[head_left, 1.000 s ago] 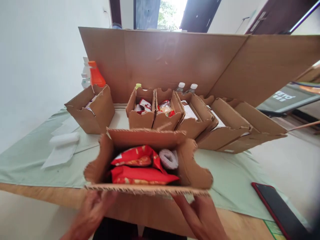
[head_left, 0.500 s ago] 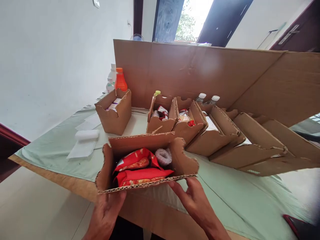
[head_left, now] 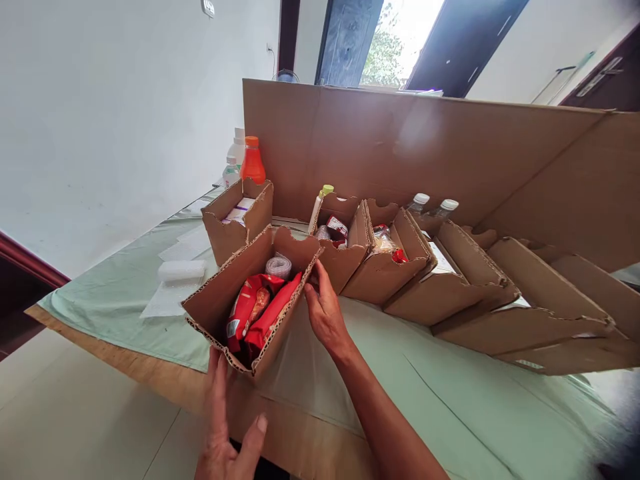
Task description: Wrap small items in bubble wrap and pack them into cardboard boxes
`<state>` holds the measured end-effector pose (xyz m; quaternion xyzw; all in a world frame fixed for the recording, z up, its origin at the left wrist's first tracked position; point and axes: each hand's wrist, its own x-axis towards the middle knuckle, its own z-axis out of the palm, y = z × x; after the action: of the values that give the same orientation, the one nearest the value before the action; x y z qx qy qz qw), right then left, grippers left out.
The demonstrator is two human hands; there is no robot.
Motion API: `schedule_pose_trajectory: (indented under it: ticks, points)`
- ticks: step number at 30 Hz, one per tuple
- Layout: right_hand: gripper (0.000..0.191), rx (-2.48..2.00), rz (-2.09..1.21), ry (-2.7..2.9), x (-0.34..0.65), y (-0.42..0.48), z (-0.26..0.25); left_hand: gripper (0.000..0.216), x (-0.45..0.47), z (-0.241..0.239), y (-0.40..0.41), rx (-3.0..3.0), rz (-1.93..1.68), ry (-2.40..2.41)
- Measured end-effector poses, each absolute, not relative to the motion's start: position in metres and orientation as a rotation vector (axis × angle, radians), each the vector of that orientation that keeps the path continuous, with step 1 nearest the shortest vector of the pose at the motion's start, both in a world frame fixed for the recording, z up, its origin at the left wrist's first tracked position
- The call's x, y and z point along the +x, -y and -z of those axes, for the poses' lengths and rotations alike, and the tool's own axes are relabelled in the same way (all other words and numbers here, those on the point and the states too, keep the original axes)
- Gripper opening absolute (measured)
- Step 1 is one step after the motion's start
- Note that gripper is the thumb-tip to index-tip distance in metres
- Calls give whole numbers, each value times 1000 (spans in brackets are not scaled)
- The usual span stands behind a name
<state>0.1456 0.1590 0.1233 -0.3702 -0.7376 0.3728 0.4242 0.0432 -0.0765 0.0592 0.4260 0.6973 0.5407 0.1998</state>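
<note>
An open-topped cardboard box (head_left: 283, 357) sits at an angle near the table's front edge. Inside are red snack packets (head_left: 265, 307) and a small roll of bubble wrap (head_left: 279, 267). My right hand (head_left: 326, 313) grips the box at its far right corner, fingers against the side wall. By the box's near end is my left hand (head_left: 227, 420), fingertips at the lower cardboard and thumb spread wide; it is slightly blurred. Whether those fingertips bear any weight cannot be seen.
A cardboard box with white packs (head_left: 220, 235) stands behind. Several similar boxes (head_left: 403, 277) line up rightward before a tall cardboard panel (head_left: 380, 150). Bottles stand behind the boxes, including an orange bottle (head_left: 253, 163). Bubble wrap (head_left: 173, 287) lies on the green cloth (head_left: 115, 287).
The box has turned from facing across to an angled position, its far end toward the row. My right hand has moved up and left along its side; my left hand has opened.
</note>
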Motion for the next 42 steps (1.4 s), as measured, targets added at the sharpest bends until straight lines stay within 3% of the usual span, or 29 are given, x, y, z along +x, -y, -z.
schedule_pose_trajectory:
  ticks: [6,16,20,24,27,32,34,38,42]
  points:
    - [56,-890,-880,1799,120,-157,-120,80,46,-78,54,1173,-1530,-1875]
    - [57,-862,-953,1876,131,-162,-79,77,45,-70,34,1279,-1550,-1867]
    - [49,-851,-909,1892,131,-148,-77,77,38,-60,36,1289,-1607,-1851]
    - [40,-909,-810,1829,139,-148,-102,81,32,-51,38,1309,-1600,-1858]
    - [49,-1024,-721,1800,145,-171,-147,84,35,-54,38,1326,-1548,-1894]
    - [44,-1233,-666,2284,127,-214,-212,82,41,-63,35,1328,-1556,-1941]
    - [46,-1248,-690,2363,116,-218,-217,81,41,-65,35,1307,-1560,-1948]
    - [69,-1301,-693,2402,105,-214,-205,77,38,-63,35,1270,-1590,-1920]
    - [74,-1391,-663,2353,106,-214,-198,75,32,-56,35,1278,-1649,-1836]
